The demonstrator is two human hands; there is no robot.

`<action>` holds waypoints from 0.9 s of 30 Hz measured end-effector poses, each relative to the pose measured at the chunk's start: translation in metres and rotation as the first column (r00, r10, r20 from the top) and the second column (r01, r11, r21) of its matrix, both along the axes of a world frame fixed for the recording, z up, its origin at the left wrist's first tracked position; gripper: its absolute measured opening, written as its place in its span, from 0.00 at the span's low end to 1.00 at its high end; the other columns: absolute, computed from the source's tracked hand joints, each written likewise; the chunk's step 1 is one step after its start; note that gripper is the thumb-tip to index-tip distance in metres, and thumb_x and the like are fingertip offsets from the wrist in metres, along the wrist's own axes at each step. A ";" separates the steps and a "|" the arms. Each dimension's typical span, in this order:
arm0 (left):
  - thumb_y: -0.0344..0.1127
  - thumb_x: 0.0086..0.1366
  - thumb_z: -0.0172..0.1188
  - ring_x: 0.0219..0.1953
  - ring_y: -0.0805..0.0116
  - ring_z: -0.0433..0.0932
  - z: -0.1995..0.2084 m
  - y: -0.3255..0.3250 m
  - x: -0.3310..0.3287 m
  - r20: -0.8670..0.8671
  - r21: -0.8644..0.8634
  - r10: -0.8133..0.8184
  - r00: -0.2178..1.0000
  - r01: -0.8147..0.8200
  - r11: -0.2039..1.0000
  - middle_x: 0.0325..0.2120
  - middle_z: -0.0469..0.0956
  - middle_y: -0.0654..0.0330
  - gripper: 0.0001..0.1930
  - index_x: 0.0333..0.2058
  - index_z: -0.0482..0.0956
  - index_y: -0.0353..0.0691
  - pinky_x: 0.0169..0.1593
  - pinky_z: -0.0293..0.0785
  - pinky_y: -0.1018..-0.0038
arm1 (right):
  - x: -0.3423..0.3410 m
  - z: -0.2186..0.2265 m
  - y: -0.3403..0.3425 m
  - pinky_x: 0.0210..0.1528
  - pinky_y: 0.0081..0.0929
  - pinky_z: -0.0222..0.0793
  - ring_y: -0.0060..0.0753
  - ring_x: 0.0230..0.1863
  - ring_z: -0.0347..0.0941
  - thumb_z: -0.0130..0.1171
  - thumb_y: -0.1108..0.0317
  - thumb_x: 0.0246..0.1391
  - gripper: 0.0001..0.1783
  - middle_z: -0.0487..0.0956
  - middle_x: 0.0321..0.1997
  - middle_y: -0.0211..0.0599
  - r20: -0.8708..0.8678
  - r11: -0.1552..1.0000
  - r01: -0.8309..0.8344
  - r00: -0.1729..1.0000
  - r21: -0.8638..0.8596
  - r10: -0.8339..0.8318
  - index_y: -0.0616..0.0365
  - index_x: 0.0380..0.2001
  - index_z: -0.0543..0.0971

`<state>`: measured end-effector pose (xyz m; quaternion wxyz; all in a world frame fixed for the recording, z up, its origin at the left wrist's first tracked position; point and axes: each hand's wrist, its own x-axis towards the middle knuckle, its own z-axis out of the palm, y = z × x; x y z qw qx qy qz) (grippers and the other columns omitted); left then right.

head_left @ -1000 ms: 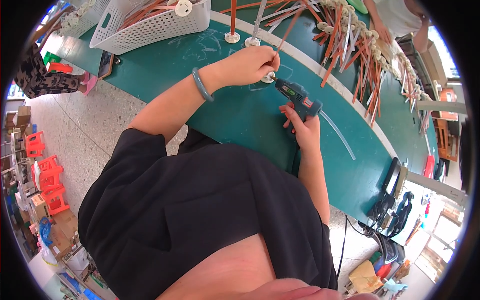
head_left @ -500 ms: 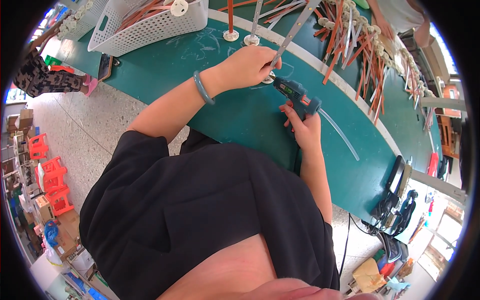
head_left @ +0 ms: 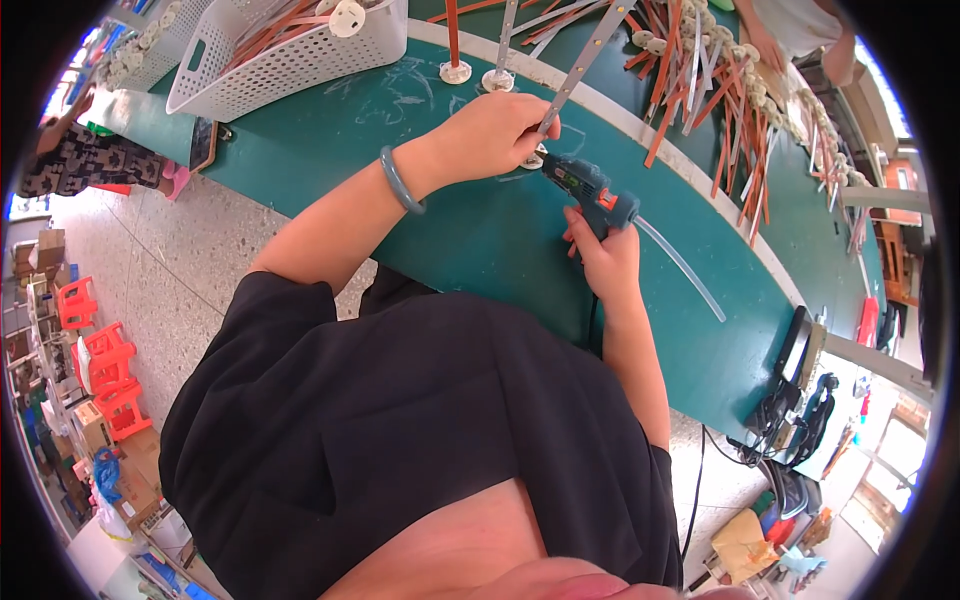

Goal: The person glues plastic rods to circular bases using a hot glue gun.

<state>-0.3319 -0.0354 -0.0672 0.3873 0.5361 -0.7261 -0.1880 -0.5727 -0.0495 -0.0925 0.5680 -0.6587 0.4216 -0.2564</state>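
Observation:
My left hand (head_left: 495,132), with a grey bangle at the wrist, pinches a flat grey studded strip (head_left: 582,62) close to its lower end. The strip stands tilted over a small round white base (head_left: 534,160), partly hidden by my fingers. In my right hand (head_left: 608,260) is a dark teal glue gun (head_left: 578,184), its nozzle at the base beside the strip's foot. A clear glue stick (head_left: 685,270) trails out of the gun's back. Farther off, a brown strip (head_left: 453,35) and another grey strip (head_left: 507,38) stand upright in similar round bases.
A white perforated basket (head_left: 300,80) full of strips stands at the far left, near a phone (head_left: 204,144) at the green table's (head_left: 460,250) edge. Piled brown and grey strips (head_left: 735,110) lie far right, near another person's hand (head_left: 768,50). Black cables (head_left: 775,410) gather at the right edge.
The glue gun has rolled slightly in my right hand, with its nozzle still at the base. My left hand keeps its hold on the strip. The whole view has shifted a little.

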 end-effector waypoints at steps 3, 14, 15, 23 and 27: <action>0.26 0.62 0.54 0.33 0.54 0.80 0.000 0.001 0.000 -0.003 -0.001 0.003 1.000 -0.003 1.000 0.30 0.80 0.54 0.05 0.35 0.77 0.36 0.39 0.75 0.63 | 0.000 0.002 -0.001 0.23 0.21 0.66 0.18 0.20 0.71 0.65 0.67 0.57 0.10 0.77 0.21 0.29 -0.013 1.000 -0.003 1.000 -0.008 0.003 0.63 0.32 0.78; 0.26 0.62 0.54 0.34 0.54 0.80 -0.001 0.002 -0.002 -0.019 -0.008 0.007 1.000 -0.007 1.000 0.31 0.80 0.55 0.05 0.36 0.77 0.37 0.40 0.76 0.63 | -0.003 -0.001 -0.002 0.23 0.19 0.64 0.19 0.21 0.72 0.64 0.67 0.59 0.09 0.77 0.23 0.30 -0.001 1.000 0.006 1.000 0.009 -0.006 0.63 0.35 0.79; 0.26 0.62 0.54 0.35 0.54 0.80 -0.001 0.003 -0.001 -0.010 -0.004 0.006 1.000 -0.006 1.000 0.31 0.80 0.55 0.05 0.36 0.77 0.37 0.40 0.76 0.63 | -0.003 -0.001 -0.002 0.23 0.19 0.64 0.19 0.21 0.72 0.64 0.67 0.59 0.09 0.77 0.23 0.30 -0.001 1.000 0.006 1.000 0.010 -0.006 0.63 0.35 0.79; 0.23 0.61 0.57 0.34 0.60 0.81 -0.002 0.004 -0.003 0.005 -0.007 0.017 1.000 -0.017 1.000 0.31 0.81 0.56 0.06 0.37 0.79 0.36 0.38 0.76 0.70 | -0.004 -0.001 0.000 0.22 0.19 0.64 0.19 0.21 0.72 0.64 0.66 0.59 0.10 0.77 0.23 0.30 0.004 0.999 0.022 1.000 0.030 -0.022 0.62 0.36 0.79; 0.23 0.61 0.57 0.34 0.60 0.81 -0.004 0.004 -0.002 -0.004 -0.009 0.022 1.000 -0.023 1.000 0.30 0.81 0.56 0.06 0.37 0.79 0.36 0.39 0.77 0.70 | -0.003 0.002 0.001 0.23 0.20 0.64 0.19 0.21 0.72 0.64 0.66 0.59 0.10 0.78 0.23 0.30 -0.038 1.000 0.022 0.999 0.005 -0.022 0.62 0.36 0.79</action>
